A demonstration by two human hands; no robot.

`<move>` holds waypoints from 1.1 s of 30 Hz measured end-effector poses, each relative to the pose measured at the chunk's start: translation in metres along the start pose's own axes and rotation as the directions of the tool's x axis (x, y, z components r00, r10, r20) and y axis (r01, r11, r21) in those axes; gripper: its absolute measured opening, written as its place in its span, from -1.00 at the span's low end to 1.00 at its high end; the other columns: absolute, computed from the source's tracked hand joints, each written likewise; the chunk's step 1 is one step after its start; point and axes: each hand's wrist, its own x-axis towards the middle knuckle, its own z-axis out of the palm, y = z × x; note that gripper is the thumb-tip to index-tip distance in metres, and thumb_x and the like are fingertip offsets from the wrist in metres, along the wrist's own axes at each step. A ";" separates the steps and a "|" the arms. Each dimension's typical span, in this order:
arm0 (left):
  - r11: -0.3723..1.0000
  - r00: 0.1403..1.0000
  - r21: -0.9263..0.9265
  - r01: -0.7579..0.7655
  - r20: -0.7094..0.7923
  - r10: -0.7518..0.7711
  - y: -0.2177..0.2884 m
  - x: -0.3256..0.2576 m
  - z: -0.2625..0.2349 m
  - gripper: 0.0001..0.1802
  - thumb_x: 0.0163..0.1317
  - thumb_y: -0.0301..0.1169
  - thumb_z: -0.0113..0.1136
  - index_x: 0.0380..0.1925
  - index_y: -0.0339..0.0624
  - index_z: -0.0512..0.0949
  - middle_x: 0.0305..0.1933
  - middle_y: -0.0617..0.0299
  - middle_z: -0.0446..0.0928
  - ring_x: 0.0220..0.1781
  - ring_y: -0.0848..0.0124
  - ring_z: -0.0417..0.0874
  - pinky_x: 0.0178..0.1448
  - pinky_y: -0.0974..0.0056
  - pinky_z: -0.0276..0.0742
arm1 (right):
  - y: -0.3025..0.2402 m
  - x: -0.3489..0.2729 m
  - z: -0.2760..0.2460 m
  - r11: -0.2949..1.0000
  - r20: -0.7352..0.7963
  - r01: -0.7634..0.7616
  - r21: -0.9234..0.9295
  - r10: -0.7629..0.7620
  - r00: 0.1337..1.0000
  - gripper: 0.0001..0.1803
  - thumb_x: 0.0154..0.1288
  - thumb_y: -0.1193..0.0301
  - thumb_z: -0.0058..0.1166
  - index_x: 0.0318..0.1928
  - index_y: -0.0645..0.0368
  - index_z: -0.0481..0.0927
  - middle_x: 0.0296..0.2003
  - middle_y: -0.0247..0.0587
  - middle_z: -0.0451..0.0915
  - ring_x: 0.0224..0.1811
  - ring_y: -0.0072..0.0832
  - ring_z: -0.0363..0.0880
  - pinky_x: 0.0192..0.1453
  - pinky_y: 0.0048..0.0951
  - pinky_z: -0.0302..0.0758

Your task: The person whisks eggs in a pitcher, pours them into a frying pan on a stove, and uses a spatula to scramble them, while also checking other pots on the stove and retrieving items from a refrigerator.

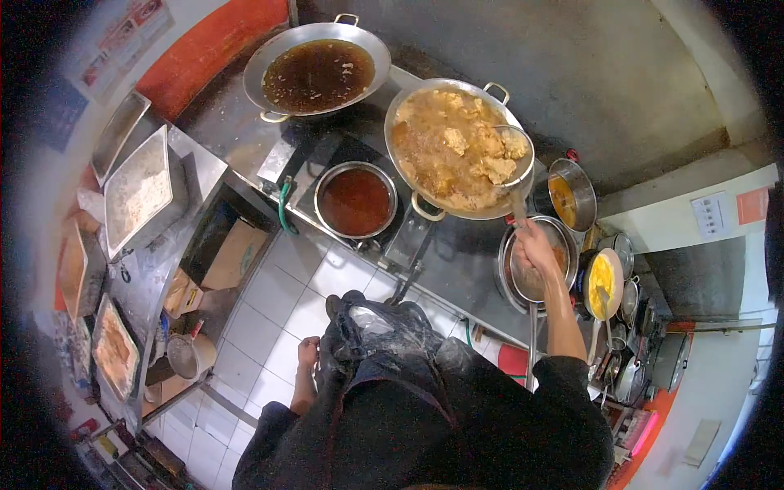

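Observation:
My right hand [535,247] grips the handle of a metal skimmer [514,157] whose round basket rests in a wide metal wok [411,104] full of bubbling oil and golden fried pieces. My left hand [309,353] hangs at my side by my dark apron, fingers loosely curled, holding nothing.
A second wok of dark oil [318,75] sits at the back left. A pot of red-brown sauce [355,200] stands nearer. Small pots [572,194] and a bowl of yellow food [603,282] crowd the right. Metal trays [139,189] line a counter on the left above white floor tiles [282,318].

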 end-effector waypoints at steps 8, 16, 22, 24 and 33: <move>0.983 0.993 0.179 0.042 0.097 -0.060 0.028 -0.014 -0.005 -0.75 0.24 -0.40 -0.02 -0.23 -0.30 0.57 -0.43 0.22 0.56 -0.59 0.50 0.45 -0.58 0.38 0.35 | -0.004 0.006 -0.016 0.875 -0.107 -0.002 -0.484 -0.057 0.993 -0.50 0.32 0.41 -0.14 0.26 0.27 0.26 -0.54 -0.19 0.52 -0.63 -0.44 0.45 -0.56 -0.39 0.41; 0.985 0.992 0.138 -0.104 0.085 0.093 -0.026 0.010 -0.016 -0.76 0.20 -0.34 0.06 -0.27 -0.29 0.58 -0.48 0.26 0.53 -0.55 0.48 0.47 -0.49 0.40 0.39 | -0.035 -0.024 -0.027 0.533 -0.233 -0.032 -0.845 -0.314 0.920 -0.48 0.31 0.43 -0.18 0.27 0.26 0.21 -0.04 0.41 0.47 0.03 0.18 0.46 0.10 -0.04 0.39; 0.999 0.999 -0.009 0.031 0.030 -0.031 -0.009 -0.009 -0.014 -0.75 0.20 -0.30 0.11 -0.29 -0.28 0.58 -0.48 0.26 0.53 -0.53 0.50 0.47 -0.49 0.37 0.37 | -0.014 0.055 -0.083 0.451 -0.237 0.046 -0.891 -0.551 0.800 -0.55 0.32 0.47 -0.24 0.22 0.21 0.23 -0.12 0.41 0.49 -0.10 0.29 0.47 -0.02 0.11 0.39; 0.993 0.998 0.102 0.067 -0.010 -0.066 0.001 -0.018 -0.014 -0.75 0.20 -0.29 0.11 -0.29 -0.27 0.58 -0.48 0.26 0.53 -0.54 0.50 0.46 -0.49 0.37 0.37 | -0.006 0.086 -0.092 0.408 -0.216 0.029 -0.912 -0.541 0.813 -0.55 0.31 0.47 -0.23 0.22 0.21 0.23 -0.14 0.37 0.52 -0.15 0.25 0.51 -0.07 0.06 0.43; 0.966 0.997 0.246 -0.079 0.029 0.075 0.009 -0.024 -0.016 -0.70 0.23 -0.27 0.08 -0.26 -0.32 0.59 -0.39 0.17 0.59 -0.41 0.41 0.56 -0.36 0.32 0.47 | 0.003 0.086 -0.037 0.837 -0.043 0.084 -0.541 -0.127 0.991 -0.62 0.35 0.46 -0.23 0.17 0.16 0.29 -0.65 -0.26 0.37 -0.74 -0.54 0.32 -0.75 -0.42 0.26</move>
